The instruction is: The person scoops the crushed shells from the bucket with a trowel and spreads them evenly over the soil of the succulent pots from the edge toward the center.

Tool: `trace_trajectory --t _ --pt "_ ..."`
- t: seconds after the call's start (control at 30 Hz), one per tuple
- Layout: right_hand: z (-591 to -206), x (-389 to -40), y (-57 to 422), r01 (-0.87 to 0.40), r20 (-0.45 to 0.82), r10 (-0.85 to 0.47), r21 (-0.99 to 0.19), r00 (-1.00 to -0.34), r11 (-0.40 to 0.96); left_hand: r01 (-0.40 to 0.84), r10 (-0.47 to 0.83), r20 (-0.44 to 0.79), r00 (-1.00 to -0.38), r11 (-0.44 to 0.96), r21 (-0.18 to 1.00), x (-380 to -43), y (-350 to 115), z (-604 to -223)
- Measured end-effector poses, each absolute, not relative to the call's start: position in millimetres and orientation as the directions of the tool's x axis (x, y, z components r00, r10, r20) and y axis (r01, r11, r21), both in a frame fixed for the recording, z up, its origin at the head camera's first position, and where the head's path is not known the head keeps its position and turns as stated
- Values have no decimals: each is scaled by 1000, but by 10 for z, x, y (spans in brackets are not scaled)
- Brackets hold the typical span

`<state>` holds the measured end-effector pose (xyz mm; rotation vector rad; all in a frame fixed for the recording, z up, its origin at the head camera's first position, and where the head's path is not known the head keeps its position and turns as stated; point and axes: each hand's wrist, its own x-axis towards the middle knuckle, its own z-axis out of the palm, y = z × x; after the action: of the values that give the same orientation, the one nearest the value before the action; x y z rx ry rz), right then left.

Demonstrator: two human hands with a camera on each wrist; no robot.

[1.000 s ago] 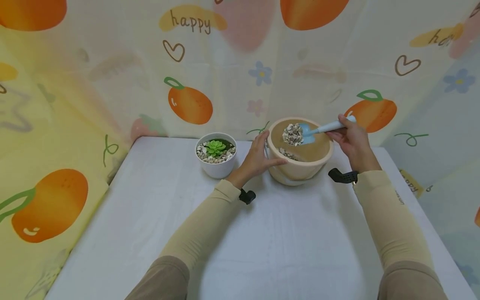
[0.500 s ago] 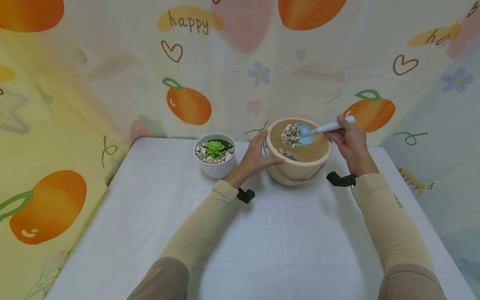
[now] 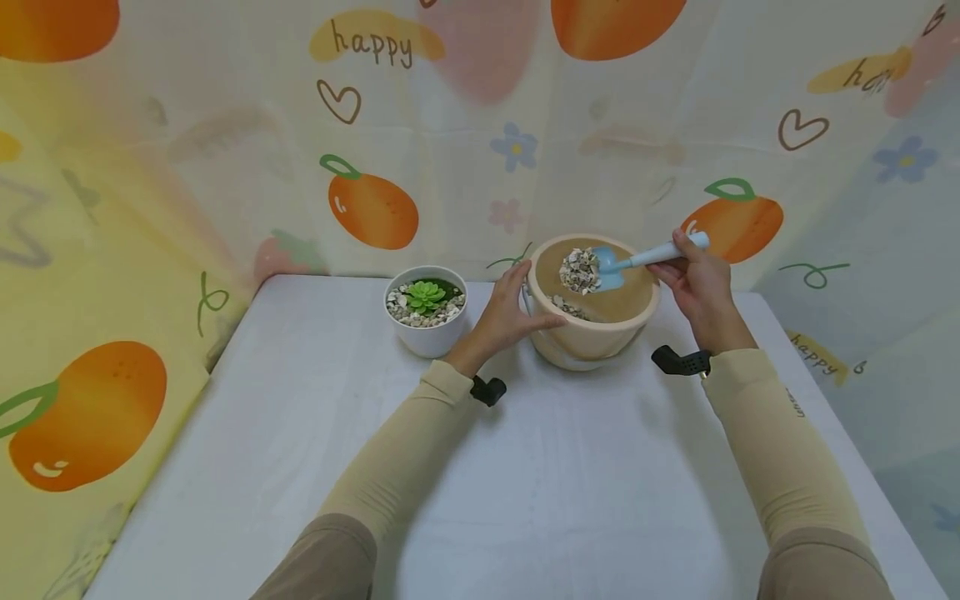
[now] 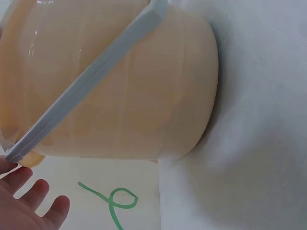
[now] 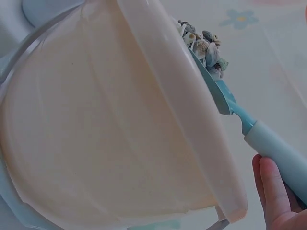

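A light blue toy shovel [image 3: 663,253] is gripped by my right hand [image 3: 702,292] in the head view. Its blade bears a heap of small shells [image 3: 579,271], held over the mouth of a peach bucket [image 3: 588,343]. More shells [image 3: 567,307] lie inside the bucket, partly hidden by its front rim. My left hand [image 3: 501,321] touches the bucket's left side, fingers extended and thumb spread across the front below the rim. In the left wrist view, fingertips [image 4: 33,194] are near the end of the grey bucket handle [image 4: 81,91]. The right wrist view shows shells [image 5: 206,50] above the rim.
Left of the bucket stands a white pot [image 3: 429,340] with a green succulent [image 3: 425,297] among pebbles. Both containers are near the back edge of the white-covered table [image 3: 540,492]. A fruit-patterned cloth [image 3: 450,150] hangs right behind them.
The head view has shifted slightly, so everything sits a little farther left in it. Hands, loaded shovel and bucket keep about the same positions relative to one another.
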<state>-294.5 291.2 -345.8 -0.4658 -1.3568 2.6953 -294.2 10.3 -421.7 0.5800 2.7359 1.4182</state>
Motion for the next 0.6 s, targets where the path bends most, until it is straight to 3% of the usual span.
trace_trajectory --t 0.6 --pt "-3381 -2922 2765 29 -218 244 -799 -945 -601 401 340 252 -906 501 767 -2917 -57 -4162"
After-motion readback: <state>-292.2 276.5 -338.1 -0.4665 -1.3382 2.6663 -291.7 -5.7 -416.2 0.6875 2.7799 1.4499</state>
